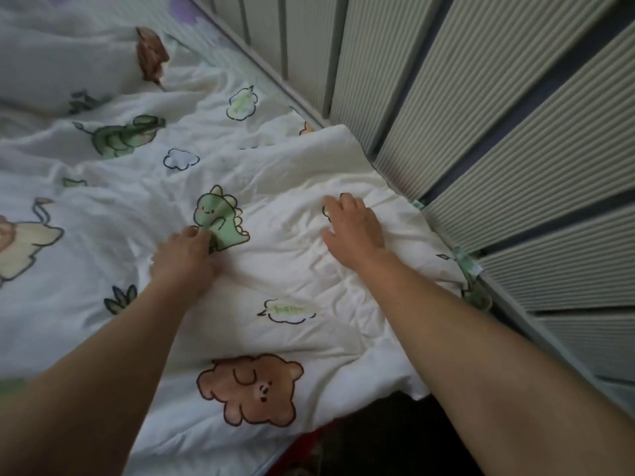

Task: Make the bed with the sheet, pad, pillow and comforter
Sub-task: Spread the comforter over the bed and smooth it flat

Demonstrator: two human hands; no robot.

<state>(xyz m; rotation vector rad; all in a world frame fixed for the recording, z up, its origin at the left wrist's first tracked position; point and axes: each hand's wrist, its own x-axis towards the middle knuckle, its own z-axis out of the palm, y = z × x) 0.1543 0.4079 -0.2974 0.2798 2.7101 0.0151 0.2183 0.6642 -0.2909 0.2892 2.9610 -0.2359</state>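
Observation:
A white comforter (275, 269) printed with cartoon dinosaurs, a brown bear and clouds lies rumpled across the bed. My left hand (185, 255) pinches a fold of it beside the green dinosaur print. Flat on the cloth near the comforter's right corner rests my right hand (355, 225), fingers spread. A white pillow (58, 67) with a brown print sits at the far left. The sheet and pad are hidden beneath the comforter.
A ribbed grey-green slatted wall or headboard (498, 132) runs close along the bed's right side behind a grey frame rail (275, 77). Past the comforter's near edge there is a dark gap (395, 438) with something red.

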